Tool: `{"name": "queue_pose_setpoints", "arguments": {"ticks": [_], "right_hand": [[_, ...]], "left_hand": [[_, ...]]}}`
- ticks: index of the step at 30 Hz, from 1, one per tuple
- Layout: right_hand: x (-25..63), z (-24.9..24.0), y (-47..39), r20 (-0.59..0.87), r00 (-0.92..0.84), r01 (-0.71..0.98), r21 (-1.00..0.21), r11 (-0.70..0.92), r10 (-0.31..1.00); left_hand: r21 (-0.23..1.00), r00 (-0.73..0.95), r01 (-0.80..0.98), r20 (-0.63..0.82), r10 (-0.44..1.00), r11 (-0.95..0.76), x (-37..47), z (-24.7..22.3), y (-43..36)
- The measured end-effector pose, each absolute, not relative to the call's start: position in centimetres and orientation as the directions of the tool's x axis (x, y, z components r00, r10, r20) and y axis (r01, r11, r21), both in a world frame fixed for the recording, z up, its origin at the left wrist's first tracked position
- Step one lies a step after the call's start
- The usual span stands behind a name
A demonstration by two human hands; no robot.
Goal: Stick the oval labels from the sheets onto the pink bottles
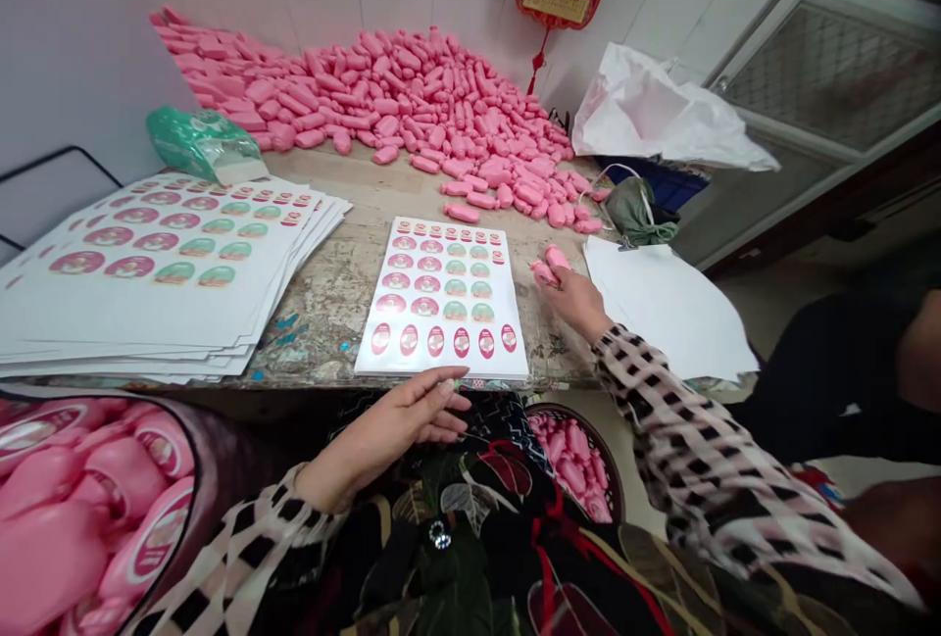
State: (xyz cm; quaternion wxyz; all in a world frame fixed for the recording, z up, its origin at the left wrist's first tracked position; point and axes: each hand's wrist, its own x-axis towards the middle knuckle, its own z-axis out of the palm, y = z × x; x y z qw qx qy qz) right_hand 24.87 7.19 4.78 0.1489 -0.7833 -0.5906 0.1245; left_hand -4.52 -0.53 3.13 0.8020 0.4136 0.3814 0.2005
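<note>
My right hand (577, 303) is closed round pink pieces (557, 259) at the table's right part, between the sticker sheet and a white paper stack. My left hand (412, 413) hangs just off the table's front edge, fingers stretched out and slightly apart, holding nothing. A sheet of stickers (443, 293) lies flat on the table in front of me, with red ovals along its near edge and pink and green labels above. Behind it spreads a large heap of pink pieces (441, 92) against the wall.
Larger sticker sheets (147, 308) are stacked at left, a green bag (192, 141) on them. White papers (662, 308), a dark green pouch (638, 210) and a white bag (647, 112) are right. Below stand a sack (213, 479) and basket (616, 479) of pink pieces. Someone sits at far right.
</note>
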Motion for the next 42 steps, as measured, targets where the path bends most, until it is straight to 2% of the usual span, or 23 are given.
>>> {"name": "queue_pose_setpoints", "arguments": {"ticks": [1,2,3,4,6,8,10,13,17,19,22,23,25,26,28,30,33,38,42], "right_hand": [[24.0,5.1,6.0,-0.028,0.248,0.761,-0.613,-0.212,0.968],[22.9,5.3,4.7,-0.056,0.208,0.544,-0.823,-0.163,0.977],[21.6,5.4,3.5,-0.113,0.133,0.307,-0.94,-0.149,0.985],[20.2,5.4,2.3,-0.162,0.066,0.127,-0.977,-0.169,0.985],[17.6,5.3,0.3,-0.219,-0.026,-0.11,-0.969,-0.22,0.975],[15.4,4.8,-1.1,-0.246,-0.084,-0.244,-0.935,-0.259,0.966],[13.8,4.3,-1.9,-0.251,-0.113,-0.292,-0.917,-0.274,0.961],[12.8,3.7,-2.4,-0.225,-0.143,-0.183,-0.951,-0.249,0.964],[14.9,3.2,-1.8,-0.201,-0.234,0.149,-0.974,-0.169,0.951],[17.3,2.7,-0.9,-0.152,-0.149,0.34,-0.936,-0.093,0.977],[20.9,1.6,0.7,0.02,0.098,0.656,-0.753,-0.049,0.995],[21.8,1.3,1.2,0.071,0.145,0.739,-0.671,-0.06,0.987],[22.9,0.8,1.9,0.125,0.159,0.848,-0.526,-0.07,0.979],[23.0,0.6,2.1,0.131,0.14,0.877,-0.477,-0.062,0.981],[22.9,0.5,2.2,0.128,0.109,0.907,-0.419,-0.046,0.986],[22.5,0.7,2.1,0.132,0.111,0.923,-0.38,-0.053,0.985],[22.1,0.8,1.9,0.154,0.121,0.939,-0.338,-0.062,0.981],[22.4,0.9,1.7,0.201,0.046,0.966,-0.26,0.008,0.979],[22.9,1.0,1.9,0.174,-0.007,0.963,-0.265,0.054,0.985]], "left_hand": [[0.813,0.624,-0.028,-0.44,0.646,0.581,-4.4,3.3,-0.4],[0.809,0.619,-0.055,-0.432,0.656,0.585,-4.2,3.4,-0.3],[0.804,0.613,-0.084,-0.424,0.667,0.589,-4.0,3.5,-0.2],[0.798,0.606,-0.117,-0.414,0.679,0.591,-3.7,3.7,-0.1],[0.787,0.595,-0.189,-0.384,0.706,0.587,-3.1,3.9,0.0],[0.782,0.589,-0.243,-0.35,0.728,0.573,-2.5,4.1,0.1],[0.788,0.561,-0.289,-0.321,0.763,0.544,-2.0,4.1,0.1],[0.808,0.459,-0.31,-0.334,0.823,0.501,-1.6,3.9,-0.1],[0.83,0.375,-0.284,-0.365,0.852,0.48,-2.3,3.4,-0.1],[0.84,0.362,-0.264,-0.369,0.856,0.474,-2.8,3.4,0.2],[0.904,0.385,-0.087,-0.356,0.851,0.418,-3.3,3.6,0.9],[0.938,0.401,0.019,-0.325,0.856,0.347,-3.2,3.7,1.1],[0.956,0.445,0.281,-0.211,0.87,0.088,-2.5,3.9,1.8],[0.912,0.476,0.402,-0.13,0.87,-0.084,-1.9,4.0,2.1],[0.724,0.538,0.576,0.015,0.843,-0.38,-0.5,4.2,3.0],[0.542,0.577,0.665,0.064,0.814,-0.514,1.1,4.4,3.9],[0.408,0.622,0.713,0.008,0.783,-0.57,3.3,4.4,5.4],[0.374,0.623,0.748,-0.115,0.774,-0.547,5.0,3.7,7.1],[0.354,0.613,0.77,-0.179,0.77,-0.531,5.0,3.5,7.7]]}}
